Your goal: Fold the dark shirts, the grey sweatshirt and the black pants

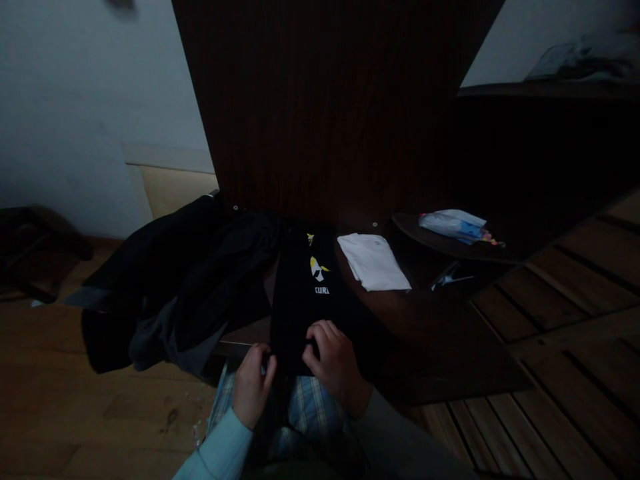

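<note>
Head view: the black shirt (297, 307) lay on the table (440, 340) beside a white cloth (375, 262), left hand (253, 387) and right hand (334, 360) half-curled at the shirt's near end — whether gripping, I couldn't tell.

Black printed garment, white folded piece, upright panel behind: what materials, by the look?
Black garment: matte, soft fabric, possibly cotton; it lies limp and flat under its yellow-and-white print.
White folded piece: matte cloth, fiber unclear; soft-edged folds.
Upright panel: dark brown wood or wood-look laminate, low sheen; faint grain streaks, though dim light leaves it open.
</note>
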The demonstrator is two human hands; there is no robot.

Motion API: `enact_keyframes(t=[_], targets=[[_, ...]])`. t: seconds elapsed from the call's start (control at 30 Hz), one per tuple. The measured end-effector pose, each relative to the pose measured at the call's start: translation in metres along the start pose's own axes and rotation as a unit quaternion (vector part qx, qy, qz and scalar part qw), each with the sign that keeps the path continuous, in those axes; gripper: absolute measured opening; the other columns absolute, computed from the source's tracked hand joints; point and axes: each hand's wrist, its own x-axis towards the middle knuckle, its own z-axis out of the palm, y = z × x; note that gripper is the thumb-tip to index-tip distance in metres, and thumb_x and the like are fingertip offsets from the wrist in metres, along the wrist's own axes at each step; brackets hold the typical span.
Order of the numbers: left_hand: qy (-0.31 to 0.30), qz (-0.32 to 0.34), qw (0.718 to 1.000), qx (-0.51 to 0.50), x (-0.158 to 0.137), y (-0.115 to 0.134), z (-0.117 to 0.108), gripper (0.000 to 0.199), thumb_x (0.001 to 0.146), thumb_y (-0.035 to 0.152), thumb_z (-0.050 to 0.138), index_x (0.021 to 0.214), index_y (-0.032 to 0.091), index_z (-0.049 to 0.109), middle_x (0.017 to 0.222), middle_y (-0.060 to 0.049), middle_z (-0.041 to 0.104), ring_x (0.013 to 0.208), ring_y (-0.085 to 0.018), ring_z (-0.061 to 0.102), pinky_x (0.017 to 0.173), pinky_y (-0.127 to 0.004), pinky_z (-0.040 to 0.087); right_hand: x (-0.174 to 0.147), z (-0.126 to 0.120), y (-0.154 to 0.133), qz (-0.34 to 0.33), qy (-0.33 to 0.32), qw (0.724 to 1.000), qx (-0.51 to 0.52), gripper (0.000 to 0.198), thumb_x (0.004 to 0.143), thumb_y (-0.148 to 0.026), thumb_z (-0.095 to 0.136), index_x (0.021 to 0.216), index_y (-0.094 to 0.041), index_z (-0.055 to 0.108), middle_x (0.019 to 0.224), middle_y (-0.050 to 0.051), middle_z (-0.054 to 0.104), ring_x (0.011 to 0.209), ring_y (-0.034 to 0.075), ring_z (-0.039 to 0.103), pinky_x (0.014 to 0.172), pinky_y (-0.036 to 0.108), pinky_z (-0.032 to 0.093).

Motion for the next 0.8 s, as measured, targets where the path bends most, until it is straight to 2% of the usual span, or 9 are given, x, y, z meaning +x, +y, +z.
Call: enact_keyframes(t=[0.17,0.3,0.4,0.47,0.8], targets=[[0.004,0.002,1.000,0.000,-0.004,-0.003,-0.001,0.015,0.084,0.027,0.037,0.082,0.020,0.049,0.068,-0.001,0.057,0.059,-0.015,0.057,0.054,-0.026,0.045,0.007,-0.006,0.006,-0.031,-0.020,0.998,-0.059,0.012,0.076,-0.009,0.042,0.078,-0.019,0.047,0.073,0.003,0.054,0.071,0.017,0.050,0.061,0.028,0.039],[-0.010,0.017,1.000,0.006,-0.004,0.003,-0.003,0.017,0.085,0.032,0.039,0.088,0.019,0.050,0.076,-0.004,0.057,0.070,-0.018,0.057,0.062,-0.030,0.047,0.009,-0.013,0.009,-0.053,-0.053,0.993,-0.090,0.010,0.082,-0.012,0.042,0.082,-0.019,0.049,0.075,0.003,0.057,0.069,0.015,0.053,0.059,0.027,0.038],[-0.012,0.021,0.999,0.035,-0.002,0.011,-0.002,0.038,0.073,0.048,0.054,0.096,0.017,0.049,0.089,-0.008,0.055,0.083,-0.024,0.054,0.071,-0.038,0.047,0.017,-0.022,0.004,-0.065,-0.056,0.992,-0.089,0.010,0.084,-0.014,0.041,0.084,-0.019,0.050,0.075,0.003,0.059,0.070,0.015,0.055,0.059,0.025,0.038],[-0.009,0.012,0.999,0.047,-0.001,0.015,0.000,0.047,0.067,0.051,0.060,0.097,0.017,0.048,0.093,-0.009,0.053,0.086,-0.026,0.052,0.073,-0.040,0.046,0.027,-0.028,-0.002,-0.063,-0.051,0.993,-0.089,0.010,0.085,-0.017,0.041,0.084,-0.019,0.051,0.074,0.003,0.059,0.070,0.014,0.056,0.059,0.025,0.037],[0.024,-0.073,0.997,0.001,0.024,0.040,0.003,0.029,0.064,0.025,0.058,0.088,0.019,0.044,0.084,-0.004,0.050,0.080,-0.022,0.052,0.067,-0.035,0.045,0.074,-0.043,-0.025,-0.061,-0.064,0.995,-0.038,0.011,0.087,-0.021,0.040,0.091,-0.020,0.050,0.071,0.000,0.061,0.063,0.012,0.057,0.055,0.021,0.034]])
